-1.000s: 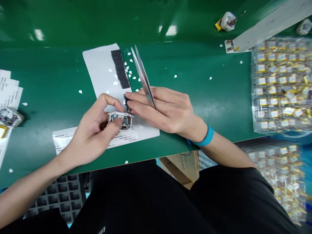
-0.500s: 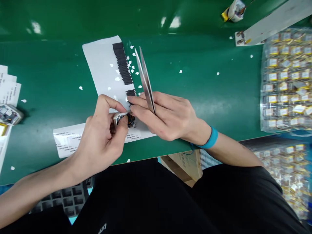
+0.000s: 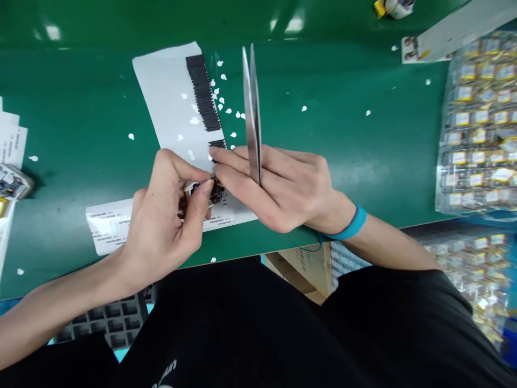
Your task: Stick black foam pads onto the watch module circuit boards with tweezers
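Observation:
My left hand [image 3: 169,210] is closed round a small white-rimmed device [image 3: 218,194] with dark inner parts, its thumb and forefinger pinched together at the device's top edge. My right hand [image 3: 278,183] holds metal tweezers [image 3: 252,113] between its fingers, tips pointing up and away from the device. The fingertips of my right hand touch or nearly touch the device's right side. Beyond the hands lies a white sheet [image 3: 161,86] bearing a row of black strips [image 3: 202,91]. A printed label sheet [image 3: 109,226] lies partly under my left hand.
Small white round stickers [image 3: 220,99] are scattered over the green table [image 3: 343,161]. A clear tray of yellow-edged parts [image 3: 480,118] is at the right, near a slanted white bar [image 3: 464,29]. Another device [image 3: 14,183] sits on papers at the left. An open carton [image 3: 307,269] stands below the table edge.
The tweezers have swung more upright and shifted right. My left thumb and forefinger have come together at the device's edge. The whole view has shifted slightly.

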